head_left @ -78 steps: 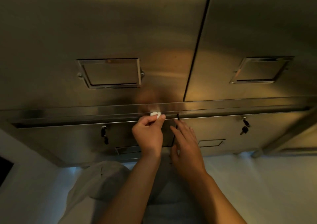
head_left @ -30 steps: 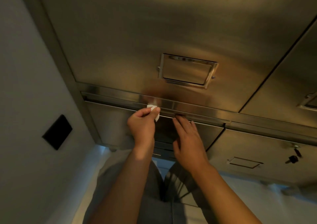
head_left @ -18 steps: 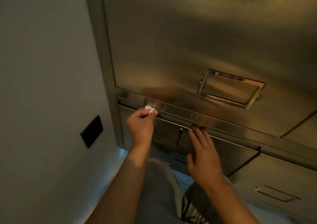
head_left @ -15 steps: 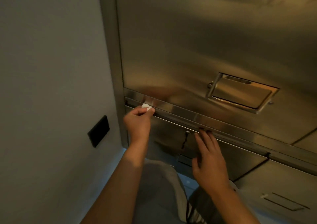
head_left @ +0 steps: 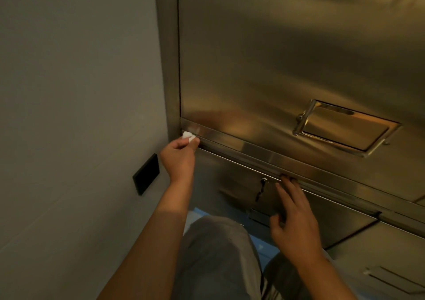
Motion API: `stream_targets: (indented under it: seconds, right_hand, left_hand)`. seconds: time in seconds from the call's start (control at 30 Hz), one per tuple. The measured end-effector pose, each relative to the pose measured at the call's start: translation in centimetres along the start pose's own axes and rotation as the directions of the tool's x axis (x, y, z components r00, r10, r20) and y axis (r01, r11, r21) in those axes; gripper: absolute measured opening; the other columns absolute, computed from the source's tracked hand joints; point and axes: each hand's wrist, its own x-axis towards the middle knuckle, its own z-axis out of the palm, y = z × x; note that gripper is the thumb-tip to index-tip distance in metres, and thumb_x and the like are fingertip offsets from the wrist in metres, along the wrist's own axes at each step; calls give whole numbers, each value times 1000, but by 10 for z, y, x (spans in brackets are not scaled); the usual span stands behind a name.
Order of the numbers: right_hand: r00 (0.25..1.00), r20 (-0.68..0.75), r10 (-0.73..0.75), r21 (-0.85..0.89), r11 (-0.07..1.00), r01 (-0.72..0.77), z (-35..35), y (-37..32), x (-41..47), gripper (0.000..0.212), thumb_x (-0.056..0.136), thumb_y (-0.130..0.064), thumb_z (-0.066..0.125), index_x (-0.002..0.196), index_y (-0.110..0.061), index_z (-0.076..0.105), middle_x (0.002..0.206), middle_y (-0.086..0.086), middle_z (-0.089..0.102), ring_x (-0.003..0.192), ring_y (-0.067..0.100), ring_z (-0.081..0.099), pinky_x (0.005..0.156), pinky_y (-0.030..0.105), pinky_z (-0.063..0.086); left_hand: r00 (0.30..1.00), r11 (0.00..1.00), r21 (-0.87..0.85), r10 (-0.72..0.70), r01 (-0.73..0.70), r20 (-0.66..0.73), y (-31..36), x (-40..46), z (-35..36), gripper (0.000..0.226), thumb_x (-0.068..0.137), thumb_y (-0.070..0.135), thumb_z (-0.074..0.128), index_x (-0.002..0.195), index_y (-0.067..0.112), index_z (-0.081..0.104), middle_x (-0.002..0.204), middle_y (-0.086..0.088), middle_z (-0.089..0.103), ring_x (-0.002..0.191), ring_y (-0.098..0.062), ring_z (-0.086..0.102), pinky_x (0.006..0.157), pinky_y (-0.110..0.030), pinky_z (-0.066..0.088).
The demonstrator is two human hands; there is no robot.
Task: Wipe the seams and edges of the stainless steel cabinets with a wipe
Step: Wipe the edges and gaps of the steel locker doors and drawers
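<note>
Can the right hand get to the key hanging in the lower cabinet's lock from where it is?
Probably yes. The right hand rests with straight fingers on the lower cabinet, just right of the key, and nothing lies between them.

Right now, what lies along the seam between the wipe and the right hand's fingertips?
In the head view, only bare steel rail between wipe and right hand; the lock hangs below.

Pale floor [head_left: 257, 242], seemingly blue-tinted.
</note>
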Motion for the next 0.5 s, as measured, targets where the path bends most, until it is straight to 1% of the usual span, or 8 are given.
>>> stream_targets:
  seconds: [0.07, 0.13, 0.2, 0.23, 0.27, 0.33, 0.4, 0.5]
  right_hand:
    - [1000, -11, -4, 29, 1000, 4, -1, 1, 1, 75, 76, 1, 77, 147, -12, 56, 164, -4, 35, 154, 20, 26, 120, 39, 28]
    - [1000, -12, 0, 83, 997, 1, -3, 1, 1, 70, 78, 2, 76, 144, -13, 59, 162, -9, 33, 154, 19, 26, 121, 41, 31]
    - [1000, -19, -25, 170, 985, 28, -6, -2, 0, 66, 82, 2, 75, 144, -15, 59, 162, -10, 34, 152, 17, 32, 121, 45, 37]
    - [998, -32, -58, 208, 976, 64, -8, -4, -1, 65, 83, 1, 76, 144, -17, 59, 162, -8, 37, 150, 16, 36, 120, 45, 39]
    - [994, -52, -98, 230, 967, 108, -11, -6, -3, 65, 84, -1, 77, 144, -18, 59, 161, -7, 40, 149, 14, 39, 120, 42, 40]
    - [983, -104, -152, 248, 953, 173, -19, -11, -6, 65, 86, -6, 79, 146, -18, 58, 159, -6, 43, 147, 13, 41, 120, 36, 40]
    - [973, -162, -166, 272, 940, 205, -27, -16, -8, 64, 88, -9, 79, 147, -18, 56, 158, -5, 46, 146, 14, 43, 119, 35, 40]
    - [954, -260, -152, 304, 925, 230, -43, -9, -11, 61, 88, -7, 79, 145, -14, 59, 155, 0, 50, 144, 15, 48, 117, 30, 42]
  left_hand:
    - [1000, 999, 41, 5, -5, 7, -2, -7, -4, 11, 81, 12, 87, 88, 8, 78, 87, -6, 77, 81, -15, 71, 80, -29, 58]
    - [999, 998, 65, 9, -12, 36, -1, -23, -7, 11, 82, 12, 86, 85, 8, 76, 82, -4, 74, 72, -8, 67, 71, -23, 55]
    - [994, 996, 83, 21, -30, 106, 0, -47, -5, 14, 82, 9, 85, 79, 11, 71, 74, 1, 70, 60, 2, 61, 62, -17, 50]
    - [986, 996, 83, 31, -45, 161, 2, -61, -2, 17, 82, 6, 84, 77, 12, 69, 72, 3, 69, 58, 5, 60, 61, -15, 49]
    - [973, 996, 70, 36, -54, 230, 3, -75, 3, 19, 82, 2, 83, 76, 12, 68, 74, 2, 70, 60, 6, 62, 62, -13, 50]
    - [923, 998, 44, 29, -49, 384, 4, -104, 13, 15, 83, -4, 80, 81, 6, 69, 86, -3, 75, 73, 3, 70, 69, -13, 53]
    - [859, 998, 39, 19, -45, 512, 3, -130, 23, 11, 85, -5, 78, 88, 1, 70, 92, -5, 77, 84, -4, 74, 73, -16, 56]
    - [765, 999, 19, 14, -35, 644, 1, -159, 39, 10, 87, -5, 76, 93, -2, 69, 92, -8, 79, 90, -15, 77, 77, -25, 60]
